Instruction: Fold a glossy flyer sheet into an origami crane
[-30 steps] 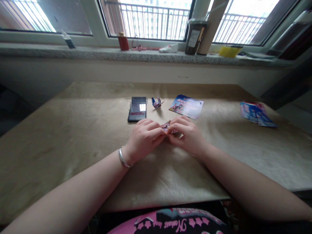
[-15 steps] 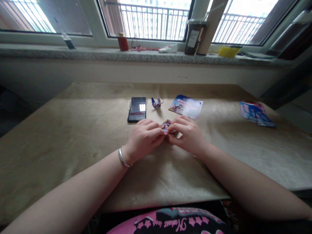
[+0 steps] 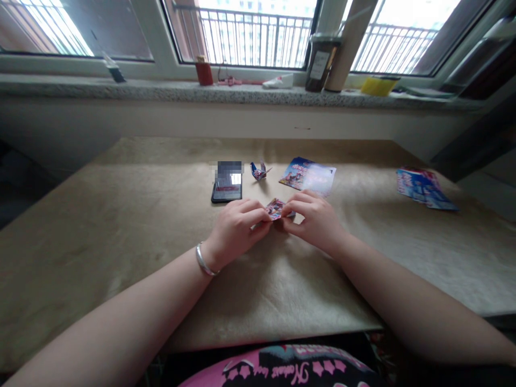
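Between my two hands is a small piece of folded paper point(image 3: 275, 208) with a colourful pink, white and dark print. My left hand point(image 3: 242, 223) pinches its left side between thumb and fingers. On the other side, my right hand point(image 3: 308, 217) grips the right edge, thumb below and fingertips above. My fingers hide part of the paper. Just beyond it stands a folded paper crane point(image 3: 259, 171) in blue, red and white. A black phone point(image 3: 228, 183) lies left of the crane, its screen partly blurred out.
Printed blue sheets point(image 3: 308, 174) lie behind my right hand, and more of them point(image 3: 426, 188) are fanned out at the far right of the table point(image 3: 121, 242). Along the stone windowsill point(image 3: 161, 91) stand a red container point(image 3: 204, 71), a dark jar point(image 3: 320, 64) and a yellow item point(image 3: 379, 86).
My right hand has shifted slightly right along the paper, and more of its printed face shows. My left hand has barely moved.
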Motion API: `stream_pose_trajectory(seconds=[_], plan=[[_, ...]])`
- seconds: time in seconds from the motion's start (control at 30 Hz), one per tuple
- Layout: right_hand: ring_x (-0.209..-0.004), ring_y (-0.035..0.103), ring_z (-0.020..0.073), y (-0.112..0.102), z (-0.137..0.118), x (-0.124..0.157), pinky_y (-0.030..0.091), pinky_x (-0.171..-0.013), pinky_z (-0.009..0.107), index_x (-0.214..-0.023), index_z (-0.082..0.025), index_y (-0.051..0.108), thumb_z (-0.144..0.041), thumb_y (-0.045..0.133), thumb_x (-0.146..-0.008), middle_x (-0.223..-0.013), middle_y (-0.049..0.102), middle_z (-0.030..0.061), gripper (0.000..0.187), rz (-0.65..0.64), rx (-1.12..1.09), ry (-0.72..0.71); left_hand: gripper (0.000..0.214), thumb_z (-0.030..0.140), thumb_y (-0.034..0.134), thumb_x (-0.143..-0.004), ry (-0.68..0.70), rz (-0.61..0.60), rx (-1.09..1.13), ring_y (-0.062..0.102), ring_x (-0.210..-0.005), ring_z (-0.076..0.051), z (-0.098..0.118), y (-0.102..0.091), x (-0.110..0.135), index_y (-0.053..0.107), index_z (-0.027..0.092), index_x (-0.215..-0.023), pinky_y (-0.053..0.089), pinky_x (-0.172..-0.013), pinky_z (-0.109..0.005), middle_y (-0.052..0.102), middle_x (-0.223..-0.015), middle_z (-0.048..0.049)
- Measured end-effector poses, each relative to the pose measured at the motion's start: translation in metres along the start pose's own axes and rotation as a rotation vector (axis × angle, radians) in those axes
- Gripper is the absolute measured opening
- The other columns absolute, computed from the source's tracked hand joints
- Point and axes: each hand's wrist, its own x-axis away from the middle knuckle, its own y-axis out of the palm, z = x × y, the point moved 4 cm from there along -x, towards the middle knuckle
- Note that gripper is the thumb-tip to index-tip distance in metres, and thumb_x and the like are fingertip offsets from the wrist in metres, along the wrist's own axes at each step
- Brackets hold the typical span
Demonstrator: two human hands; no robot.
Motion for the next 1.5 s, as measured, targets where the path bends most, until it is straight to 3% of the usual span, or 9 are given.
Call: stream_pose_trajectory(seconds=[0.27, 0.5, 0.67, 0.87, 1.0, 1.17, 1.33, 1.5], plan=[[-0.078, 0.057, 0.0186, -0.001, 0.002, 0.001, 0.046, -0.075, 0.031, -0.071, -0.022, 0.065, -0.019, 0.061, -0.075, -0.077, 0.066, 0.0013, 0.007, 0.006, -0.005, 0.013, 0.014, 0.022, 0.057, -0.087, -0.03, -0.009, 0.033, 0.055, -0.067, -0.012, -0.002, -0.001, 0.001, 0.064, 0.017, -0.076, 0.044, -0.064, -0.024, 0.062, -0.075, -0.0024], [-0.078, 0.058, 0.019, -0.004, 0.01, 0.002, 0.047, -0.074, 0.031, -0.07, -0.022, 0.064, -0.016, 0.059, -0.074, -0.077, 0.065, 0.002, 0.009, 0.086, -0.02, 0.029, 0.008, 0.019, 0.06, -0.083, -0.2, -0.083, 0.055, 0.057, -0.075, -0.013, -0.018, 0.005, 0.005, 0.066, 0.02, -0.089, 0.045, -0.068, -0.024, 0.062, -0.086, -0.0022], [-0.078, 0.059, 0.0197, -0.005, 0.013, 0.002, 0.047, -0.072, 0.032, -0.069, -0.021, 0.061, -0.017, 0.059, -0.074, -0.075, 0.062, 0.0031, 0.007, 0.1, -0.028, 0.067, 0.006, 0.021, 0.062, -0.083, -0.344, -0.003, 0.195, 0.057, -0.075, -0.013, -0.028, 0.004, 0.005, 0.068, 0.019, -0.083, 0.047, -0.071, -0.026, 0.061, -0.079, -0.0008], [-0.078, 0.059, 0.0193, -0.004, 0.017, 0.002, 0.047, -0.072, 0.031, -0.071, -0.02, 0.061, -0.016, 0.058, -0.074, -0.077, 0.062, 0.0038, 0.005, 0.089, -0.085, 0.061, 0.01, 0.024, 0.064, -0.08, -0.525, 0.129, 0.387, 0.056, -0.085, -0.013, -0.04, 0.006, 0.01, 0.072, 0.02, -0.086, 0.052, -0.068, -0.024, 0.055, -0.093, -0.0041], [-0.08, 0.058, 0.0188, 0.001, 0.019, 0.002, 0.047, -0.075, 0.032, -0.073, -0.021, 0.062, -0.017, 0.059, -0.076, -0.08, 0.064, 0.0038, 0.006, 0.045, -0.103, 0.043, 0.01, 0.019, 0.062, -0.078, -0.607, 0.145, 0.532, 0.056, -0.088, -0.013, -0.046, 0.011, 0.013, 0.071, 0.017, -0.083, 0.055, -0.077, -0.028, 0.053, -0.096, -0.0045], [-0.082, 0.059, 0.0178, 0.005, 0.018, 0.003, 0.046, -0.076, 0.031, -0.077, -0.021, 0.066, -0.022, 0.059, -0.081, -0.085, 0.066, 0.0043, 0.008, -0.001, -0.127, 0.029, 0.011, 0.016, 0.059, -0.076, -0.648, 0.168, 0.653, 0.058, -0.091, -0.014, -0.046, 0.013, 0.014, 0.067, 0.015, -0.083, 0.056, -0.082, -0.032, 0.051, -0.101, -0.0052], [-0.082, 0.06, 0.0175, 0.007, 0.019, 0.002, 0.047, -0.076, 0.032, -0.077, -0.022, 0.067, -0.022, 0.061, -0.081, -0.085, 0.067, 0.004, 0.007, -0.041, -0.134, 0.026, 0.017, 0.029, 0.059, -0.081, -0.693, 0.151, 0.848, 0.061, -0.086, -0.014, -0.041, 0.015, 0.013, 0.06, 0.016, -0.092, 0.058, -0.069, -0.027, 0.056, -0.1, -0.0054], [-0.081, 0.06, 0.0163, 0.007, 0.021, 0.002, 0.047, -0.076, 0.031, -0.078, -0.022, 0.066, -0.022, 0.061, -0.081, -0.084, 0.067, 0.003, 0.007, -0.038, -0.15, 0.02, 0.019, 0.022, 0.061, -0.08, -0.629, 0.14, 0.707, 0.06, -0.082, -0.012, -0.038, 0.014, 0.011, 0.058, 0.016, -0.098, 0.056, -0.066, -0.023, 0.059, -0.1, -0.0057]])
